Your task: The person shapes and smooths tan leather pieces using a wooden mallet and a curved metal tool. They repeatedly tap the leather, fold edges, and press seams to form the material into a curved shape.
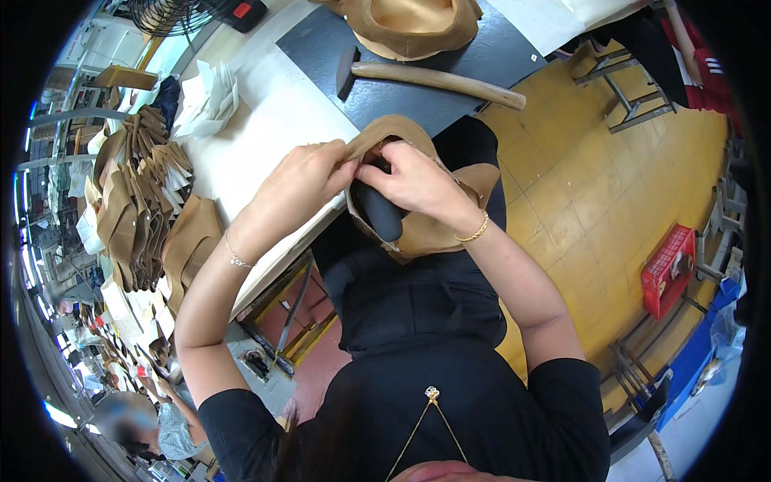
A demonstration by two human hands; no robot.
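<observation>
Over my lap I hold a brown, leather-like pouch-shaped piece [431, 230] with its opening turned up. My left hand [309, 173] pinches the far left part of its rim. Close beside it, my right hand [414, 181] reaches over the opening, thumb and fingers closed on the same edge; the fingertips are partly hidden. Inside the opening shows a smooth black rounded thing [379, 213] whose kind I cannot make out. Beyond my hands a hammer [434, 80] with a wooden handle lies on a dark board [313, 50]. Behind it sits another brown pouch-shaped piece [409, 32].
A white tabletop [257, 120] runs along the left, bearing crumpled pale sheets [210, 100] and stacked brown pieces [136, 209]. A black fan [173, 12] stands at the far left. On the yellow floor to the right are a red crate [668, 269] and a stool [630, 88] near another person.
</observation>
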